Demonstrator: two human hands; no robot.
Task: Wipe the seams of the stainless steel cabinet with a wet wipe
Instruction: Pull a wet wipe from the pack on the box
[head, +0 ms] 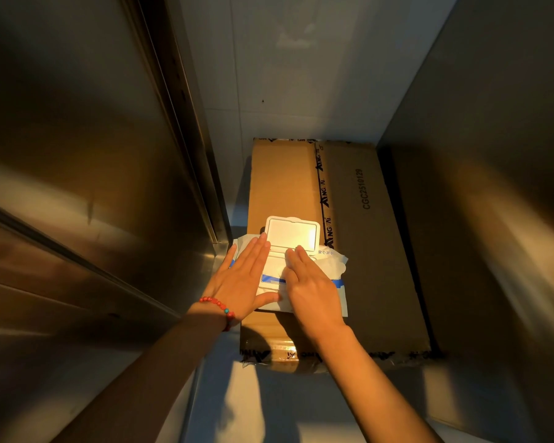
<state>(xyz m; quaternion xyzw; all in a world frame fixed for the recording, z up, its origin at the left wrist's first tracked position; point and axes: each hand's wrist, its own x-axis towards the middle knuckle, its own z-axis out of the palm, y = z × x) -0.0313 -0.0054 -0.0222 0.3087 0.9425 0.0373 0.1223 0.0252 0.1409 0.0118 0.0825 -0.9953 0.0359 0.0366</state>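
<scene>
A white and blue pack of wet wipes [328,266] lies on a flattened cardboard box [359,251], its white flip lid [291,233] standing open. My left hand [242,279] rests flat on the pack's left side with straight fingers. My right hand [311,282] lies flat over the pack's opening, fingers straight and together. The stainless steel cabinet [77,171] fills the left of the view, with a vertical seam [186,123] running down towards the pack.
Another steel surface [493,155] rises on the right. A pale tiled wall [285,75] stands behind the cardboard, and pale floor [253,404] shows in front of it. A red bead bracelet [219,306] circles my left wrist.
</scene>
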